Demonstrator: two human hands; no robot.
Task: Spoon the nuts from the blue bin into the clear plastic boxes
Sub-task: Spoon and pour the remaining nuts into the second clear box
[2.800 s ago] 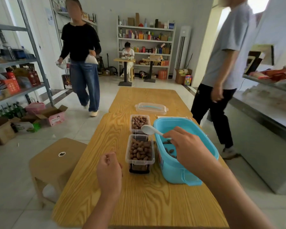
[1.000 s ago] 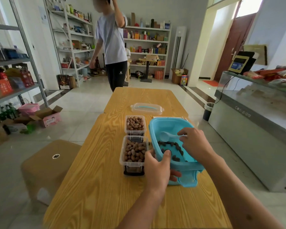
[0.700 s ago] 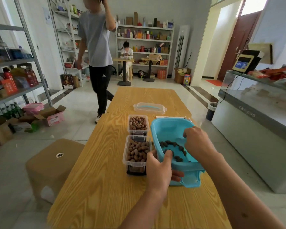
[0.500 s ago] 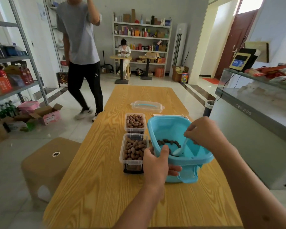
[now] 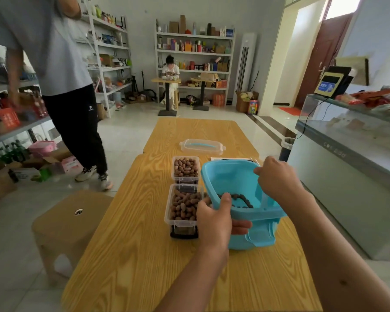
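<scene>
wooden table; left hand grips tilted blue bin; right hand holds spoon handle-up

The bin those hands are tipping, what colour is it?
Light blue all over; the bin shows clearly in the head view.

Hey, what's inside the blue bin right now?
A few dark nuts lie along the blue bin's near edge, plus a pale spoon handle. The right hand hides the spoon's grip.

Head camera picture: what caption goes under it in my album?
Left hand tips the blue bin while right hand spoons out the last nuts.
</scene>
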